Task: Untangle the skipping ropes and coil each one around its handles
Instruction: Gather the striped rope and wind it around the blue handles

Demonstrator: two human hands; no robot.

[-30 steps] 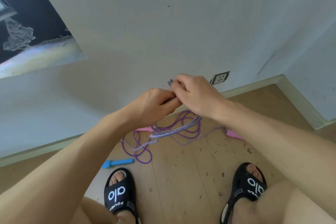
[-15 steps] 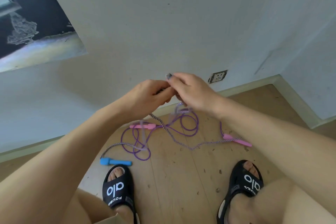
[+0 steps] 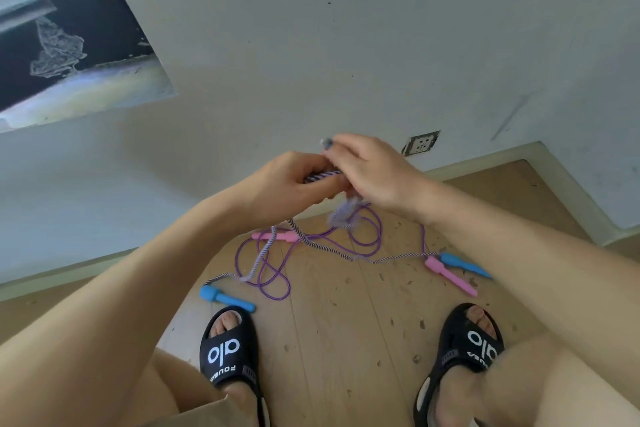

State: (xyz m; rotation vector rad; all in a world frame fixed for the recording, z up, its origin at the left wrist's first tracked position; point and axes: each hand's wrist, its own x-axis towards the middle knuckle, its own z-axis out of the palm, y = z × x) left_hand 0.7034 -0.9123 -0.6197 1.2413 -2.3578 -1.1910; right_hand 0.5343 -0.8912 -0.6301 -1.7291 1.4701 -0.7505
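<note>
Two skipping ropes lie tangled on the wooden floor. A striped purple-and-white rope [image 3: 332, 250] runs from a blue handle [image 3: 225, 298] at the left up into my hands and on to a second blue handle [image 3: 464, 264] at the right. The plain purple rope [image 3: 367, 236] loops between a pink handle [image 3: 273, 236] and another pink handle [image 3: 450, 276]. My left hand [image 3: 287, 184] grips a bunch of the striped rope. My right hand [image 3: 370, 170], touching the left, pinches the rope's strands above the hanging knot [image 3: 343, 213], which is blurred.
A grey wall with a socket [image 3: 420, 143] and a skirting board [image 3: 485, 163] stands just beyond the ropes. My feet in black sandals [image 3: 230, 354] [image 3: 464, 350] stand on the wooden floor [image 3: 346, 340] below the tangle. A dark window opening [image 3: 62, 38] is at the upper left.
The tangle has been lifted and spread out: the right blue and pink handles now lie apart in view, and the striped rope stretches across the floor. Both hands stay together, holding rope.
</note>
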